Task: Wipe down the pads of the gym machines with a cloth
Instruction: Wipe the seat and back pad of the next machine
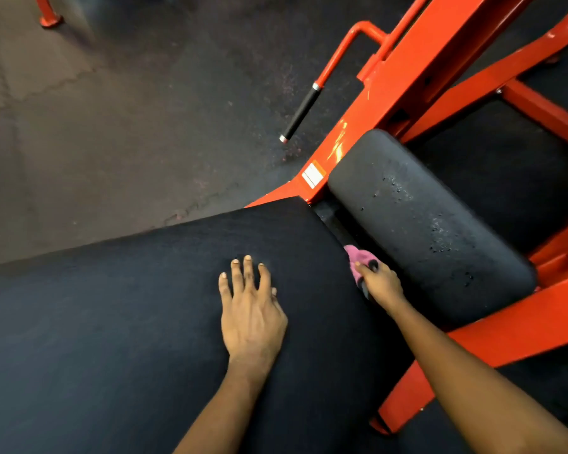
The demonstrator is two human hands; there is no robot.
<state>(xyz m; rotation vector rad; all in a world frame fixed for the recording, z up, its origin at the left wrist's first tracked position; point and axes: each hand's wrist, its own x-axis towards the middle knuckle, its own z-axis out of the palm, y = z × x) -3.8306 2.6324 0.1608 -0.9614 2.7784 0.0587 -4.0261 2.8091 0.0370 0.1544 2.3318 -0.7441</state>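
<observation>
A large black back pad [128,306] fills the lower left of the view. My left hand [250,309] rests flat on it with straight fingers. My right hand [379,283] grips a pink and grey cloth [358,257] against the pad's right edge, in the gap beside a smaller black seat pad [430,224]. The seat pad carries scattered droplets. Most of the cloth is hidden under my fingers.
The orange machine frame [440,60] runs diagonally across the right side, with beams below and beside the seat pad. A black-gripped handle [300,111] sticks out on its left. Dark rubber flooring [112,109] lies beyond, and another orange foot [50,18] stands top left.
</observation>
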